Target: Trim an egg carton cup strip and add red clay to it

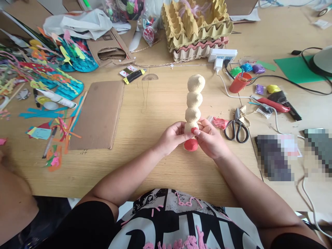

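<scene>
A pale yellow strip of egg-carton cups (193, 98) points away from me over the table, its bumps facing up. Red modelling clay (191, 145) covers the cup at its near end. On the cup above, a smaller red clay lump (194, 130) lies under my right thumb. My left hand (172, 137) grips the strip's left side, thumb on top. From the right, my right hand (210, 139) holds the same strip, fingers closed around its edge. Just beyond the right hand lie a piece of red clay in clear wrap (220, 122) and black-handled scissors (236, 128).
Stacked egg trays (197, 38) and a white power strip (222, 54) stand at the back. A red cup (240, 83) and a cable are at right. Left of the hands lies a cardboard sheet (95, 116), with paper scraps beyond. Another person's arm (12, 193) is at far left.
</scene>
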Demonstrator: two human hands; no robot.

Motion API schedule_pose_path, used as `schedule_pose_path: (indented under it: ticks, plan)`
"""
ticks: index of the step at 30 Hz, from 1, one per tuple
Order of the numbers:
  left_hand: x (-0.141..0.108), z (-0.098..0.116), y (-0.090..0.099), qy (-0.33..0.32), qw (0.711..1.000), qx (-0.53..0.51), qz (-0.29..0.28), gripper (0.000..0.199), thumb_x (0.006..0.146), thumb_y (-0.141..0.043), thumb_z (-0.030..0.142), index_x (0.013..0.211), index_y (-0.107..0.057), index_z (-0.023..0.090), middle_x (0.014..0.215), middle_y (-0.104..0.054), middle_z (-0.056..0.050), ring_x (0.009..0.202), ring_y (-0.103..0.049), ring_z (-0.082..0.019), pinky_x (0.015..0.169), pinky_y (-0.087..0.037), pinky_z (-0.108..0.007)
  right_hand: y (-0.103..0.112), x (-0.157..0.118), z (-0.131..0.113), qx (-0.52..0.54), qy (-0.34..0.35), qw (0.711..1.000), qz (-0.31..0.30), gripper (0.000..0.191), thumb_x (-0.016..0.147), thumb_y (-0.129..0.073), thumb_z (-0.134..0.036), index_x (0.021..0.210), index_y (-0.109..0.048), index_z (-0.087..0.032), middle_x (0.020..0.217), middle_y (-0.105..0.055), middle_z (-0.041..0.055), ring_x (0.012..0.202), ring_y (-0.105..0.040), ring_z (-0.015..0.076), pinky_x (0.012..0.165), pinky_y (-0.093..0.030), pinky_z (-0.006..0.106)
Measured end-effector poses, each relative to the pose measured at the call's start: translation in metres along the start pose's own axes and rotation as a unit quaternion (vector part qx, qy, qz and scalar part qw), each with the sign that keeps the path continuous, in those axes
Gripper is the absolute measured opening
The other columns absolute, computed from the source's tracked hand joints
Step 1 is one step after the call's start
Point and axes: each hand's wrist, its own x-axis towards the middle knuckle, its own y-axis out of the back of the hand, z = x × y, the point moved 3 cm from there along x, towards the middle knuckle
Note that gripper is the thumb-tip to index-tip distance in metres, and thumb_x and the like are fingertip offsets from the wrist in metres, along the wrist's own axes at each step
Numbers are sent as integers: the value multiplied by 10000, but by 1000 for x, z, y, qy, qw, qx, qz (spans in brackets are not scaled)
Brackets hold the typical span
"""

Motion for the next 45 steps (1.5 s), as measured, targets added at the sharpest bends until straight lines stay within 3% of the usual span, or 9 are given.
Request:
schedule_pose_path:
  ticks: [10, 19, 22, 27, 30, 32, 35, 41, 45]
  plan:
    - [-1, 0, 0, -8, 999, 38, -10, 446, 749, -967, 430, 1008, -696, 189, 942, -753, -24, 872, -693, -150, 832, -549, -313, 0, 0, 1, 37, -8, 999, 2, 493, 759, -904, -319, 1182, -657, -266, 860, -707, -26, 772, -619, 146, 724, -531, 279]
    - [-3, -6, 0, 2, 991, 134, 6, 424, 766, -937, 417, 1025, -707, 173, 945, -765, -42, 823, -691, -152, 762, -542, -296, 0, -2, 4, 72, -61, 992, 79, 356, 670, -721, -169, 1009, -661, -260, 753, -609, -41, 688, -520, 145, 595, -458, 247]
    - [-4, -4, 1, -1, 986, 161, 30, 441, 791, -916, 427, 1085, -705, 175, 935, -758, -38, 815, -694, -150, 758, -542, -293, 3, -1, 4, 64, -63, 993, 80, 350, 718, -767, -229, 1055, -673, -255, 817, -653, -29, 725, -562, 145, 638, -493, 254]
    - [-4, 4, 9, -37, 965, 237, 101, 745, 814, -908, 386, 1425, -514, 226, 777, -697, 49, 714, -655, -132, 720, -512, -275, 12, 5, 3, -44, -68, 995, 54, 356, 878, -749, -438, 1182, -700, -258, 963, -742, 10, 880, -674, 190, 841, -573, 339]
    - [-5, 7, 10, -72, 948, 300, 84, 631, 854, -866, 421, 1352, -520, 246, 799, -725, 46, 678, -644, -130, 695, -492, -272, 21, 8, 1, -144, -46, 986, 68, 318, 923, -679, -464, 1171, -732, -271, 1032, -772, 21, 966, -703, 224, 937, -574, 395]
    - [-6, 10, 9, -102, 918, 375, 74, 472, 895, -819, 433, 1264, -584, 258, 798, -728, 43, 656, -629, -132, 669, -457, -271, 26, 10, -1, -248, -11, 966, 78, 295, 949, -642, -434, 1162, -757, -265, 1015, -779, 28, 980, -703, 246, 945, -568, 412]
    - [-7, 12, 8, -133, 864, 480, 70, 287, 953, -750, 416, 1190, -684, 268, 820, -740, 22, 690, -634, -151, 677, -431, -285, 31, 14, -3, -416, 57, 903, 95, 291, 972, -605, -360, 1160, -786, -232, 989, -786, 53, 982, -700, 275, 952, -554, 424]
    - [-2, 12, 11, -168, 829, 530, 58, 193, 976, -725, 364, 1135, -744, 258, 985, -776, -20, 806, -641, -175, 766, -463, -307, 30, 15, -5, -627, 96, 767, 101, 417, 1034, -497, -342, 1289, -773, -161, 1106, -783, 160, 1024, -706, 328, 928, -541, 450]
    - [-3, 15, 10, -193, 796, 570, 65, 143, 988, -721, 367, 1057, -741, 244, 878, -722, -15, 824, -621, -193, 755, -436, -317, 35, 5, -25, -739, 123, 641, 166, 467, 1002, -544, -340, 1379, -728, -135, 1251, -736, 214, 1105, -654, 386, 940, -523, 509]
